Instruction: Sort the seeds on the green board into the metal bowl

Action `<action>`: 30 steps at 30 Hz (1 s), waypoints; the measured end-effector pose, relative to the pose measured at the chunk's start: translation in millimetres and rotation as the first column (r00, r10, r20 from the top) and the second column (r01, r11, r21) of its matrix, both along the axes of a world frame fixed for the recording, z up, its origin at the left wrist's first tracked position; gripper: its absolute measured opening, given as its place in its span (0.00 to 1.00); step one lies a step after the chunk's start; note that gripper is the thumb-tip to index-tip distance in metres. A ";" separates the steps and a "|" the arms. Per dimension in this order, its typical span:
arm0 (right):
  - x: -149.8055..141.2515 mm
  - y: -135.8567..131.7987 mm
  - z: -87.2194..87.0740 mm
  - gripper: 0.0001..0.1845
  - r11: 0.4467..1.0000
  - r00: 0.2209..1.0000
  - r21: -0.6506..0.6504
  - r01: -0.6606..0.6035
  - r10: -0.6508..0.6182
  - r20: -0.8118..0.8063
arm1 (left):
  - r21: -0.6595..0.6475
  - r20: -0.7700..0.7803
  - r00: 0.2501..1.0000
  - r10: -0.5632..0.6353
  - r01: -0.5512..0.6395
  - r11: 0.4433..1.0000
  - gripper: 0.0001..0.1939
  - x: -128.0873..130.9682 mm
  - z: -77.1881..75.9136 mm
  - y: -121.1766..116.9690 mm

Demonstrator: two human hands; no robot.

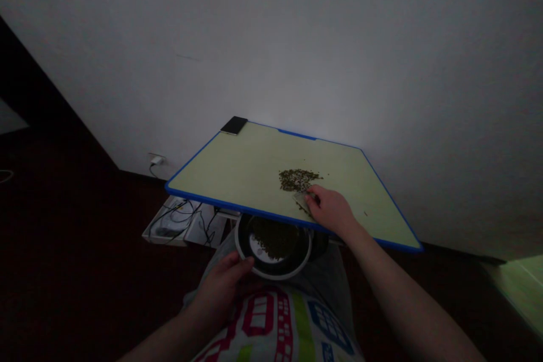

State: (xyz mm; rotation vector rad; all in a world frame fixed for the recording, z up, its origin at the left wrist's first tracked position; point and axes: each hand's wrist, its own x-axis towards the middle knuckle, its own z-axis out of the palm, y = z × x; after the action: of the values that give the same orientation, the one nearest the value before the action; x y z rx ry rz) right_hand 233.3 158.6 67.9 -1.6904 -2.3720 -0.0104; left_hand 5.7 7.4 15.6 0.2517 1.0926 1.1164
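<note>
My left hand [231, 276] is closed on the near-left rim of a round pot [280, 276], its thumb over the edge. The pot rests on my lap, partly under the board's front edge, and holds small dark brownish-green grains [275, 237]. Over the light-topped table [237, 169] with its blue edging, my right hand [326, 206] pinches a thin pale card [302, 200]. That card touches the tabletop just in front of a loose patch of the same kind of grains [297, 179]. A few grains lie on its near side.
A dark phone or tablet [234, 125] lies at the table's far left corner, by the wall [271, 39]. Below the left side are white boxes [169, 223] with tangled cables. A plug [156, 160] sits in a wall socket.
</note>
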 end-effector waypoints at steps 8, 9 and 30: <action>1.9 1.5 3.6 0.14 0.998 0.997 -0.049 -0.026 0.023 -0.074 | 0.008 0.017 1.000 -0.025 0.025 1.000 0.08 -0.2 -1.8 -1.3; 4.4 1.2 5.0 0.15 0.998 0.997 -0.060 -0.019 0.014 -0.074 | 0.011 0.019 1.000 -0.023 0.023 1.000 0.09 -0.4 -1.8 -1.4; -14.8 -28.6 9.3 0.16 0.970 0.967 -0.015 0.242 -0.240 0.085 | 0.041 0.030 0.998 -0.051 0.050 0.998 0.12 -1.2 -4.0 -0.3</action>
State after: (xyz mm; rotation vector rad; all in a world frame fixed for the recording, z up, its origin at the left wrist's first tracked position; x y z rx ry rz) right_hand 218.5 130.0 77.2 -2.0173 -2.2150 -0.0929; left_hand 4.6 7.2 11.6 0.2913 1.0321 1.0942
